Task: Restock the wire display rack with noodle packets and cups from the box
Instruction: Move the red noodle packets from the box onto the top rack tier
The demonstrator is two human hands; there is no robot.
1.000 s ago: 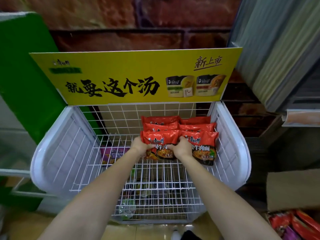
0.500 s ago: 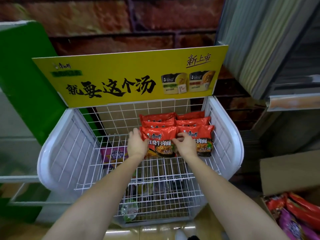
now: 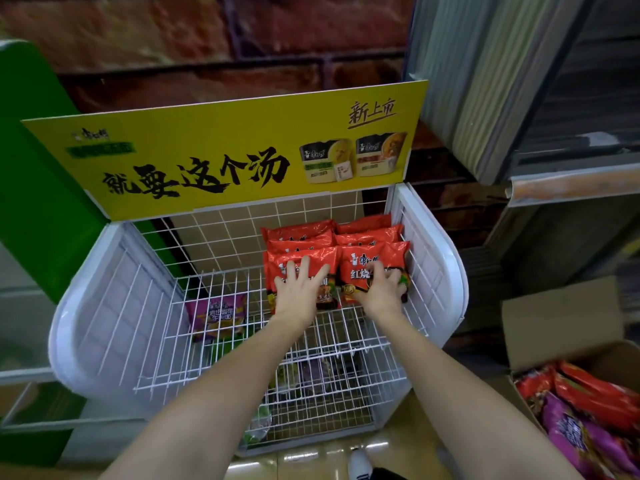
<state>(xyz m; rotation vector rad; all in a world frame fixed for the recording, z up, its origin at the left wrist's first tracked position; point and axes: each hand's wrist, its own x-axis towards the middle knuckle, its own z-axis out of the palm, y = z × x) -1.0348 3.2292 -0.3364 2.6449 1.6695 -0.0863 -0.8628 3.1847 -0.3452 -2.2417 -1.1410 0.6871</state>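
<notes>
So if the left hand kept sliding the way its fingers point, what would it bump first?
Probably the red packets stacked behind the front packet that the left hand presses flat; depth is hard to judge.
</notes>
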